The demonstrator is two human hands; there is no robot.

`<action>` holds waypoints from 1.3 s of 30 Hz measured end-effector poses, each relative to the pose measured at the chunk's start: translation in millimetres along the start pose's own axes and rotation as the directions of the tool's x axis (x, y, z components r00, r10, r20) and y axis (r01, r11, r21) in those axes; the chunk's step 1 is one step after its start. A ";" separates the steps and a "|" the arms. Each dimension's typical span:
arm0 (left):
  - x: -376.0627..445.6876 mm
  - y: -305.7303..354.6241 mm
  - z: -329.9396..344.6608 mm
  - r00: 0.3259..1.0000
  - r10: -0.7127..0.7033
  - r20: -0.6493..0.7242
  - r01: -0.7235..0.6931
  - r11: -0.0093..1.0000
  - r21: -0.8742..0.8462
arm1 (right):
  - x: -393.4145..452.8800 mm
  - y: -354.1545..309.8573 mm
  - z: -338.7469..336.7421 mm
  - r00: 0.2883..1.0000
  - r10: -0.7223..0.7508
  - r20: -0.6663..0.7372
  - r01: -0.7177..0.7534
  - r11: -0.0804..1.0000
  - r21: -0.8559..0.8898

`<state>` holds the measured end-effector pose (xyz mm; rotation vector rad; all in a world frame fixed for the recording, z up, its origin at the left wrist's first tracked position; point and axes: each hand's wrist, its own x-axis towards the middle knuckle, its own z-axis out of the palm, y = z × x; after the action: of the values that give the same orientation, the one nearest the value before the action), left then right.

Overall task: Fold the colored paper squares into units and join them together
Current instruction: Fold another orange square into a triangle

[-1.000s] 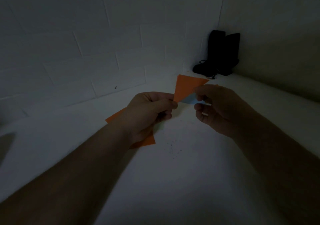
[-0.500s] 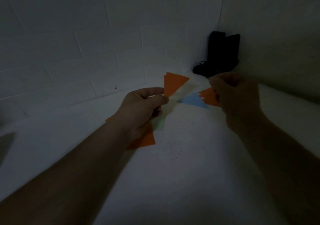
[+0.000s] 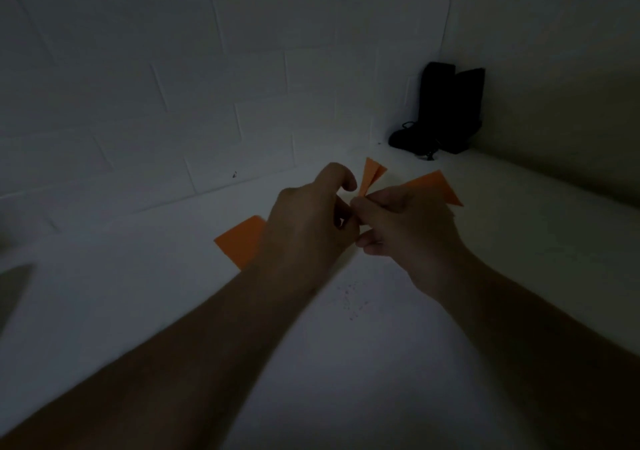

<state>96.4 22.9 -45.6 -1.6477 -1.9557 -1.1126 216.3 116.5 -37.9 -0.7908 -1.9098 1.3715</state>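
Above the table [image 3: 398, 363], both hands, left [image 3: 304, 227] and right [image 3: 412, 231], apparently pinch one folded orange unit [image 3: 371, 175].

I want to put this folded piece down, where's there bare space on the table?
Bare tabletop lies between your forearms, and right of the right hand. Crowded: orange sheet beside the left hand, orange piece behind the right, black objects in the corner.
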 end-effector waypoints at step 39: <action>4.6 -24.3 0.2 0.898 -0.365 0.245 0.439 0.711 -0.549 | 19.1 9.3 -45.2 0.978 -0.119 0.173 0.181 0.896 -0.405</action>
<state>72.4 25.8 -50.7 -1.6115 -2.2634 -2.0170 241.2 159.4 -32.8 -0.7352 -2.3713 0.9547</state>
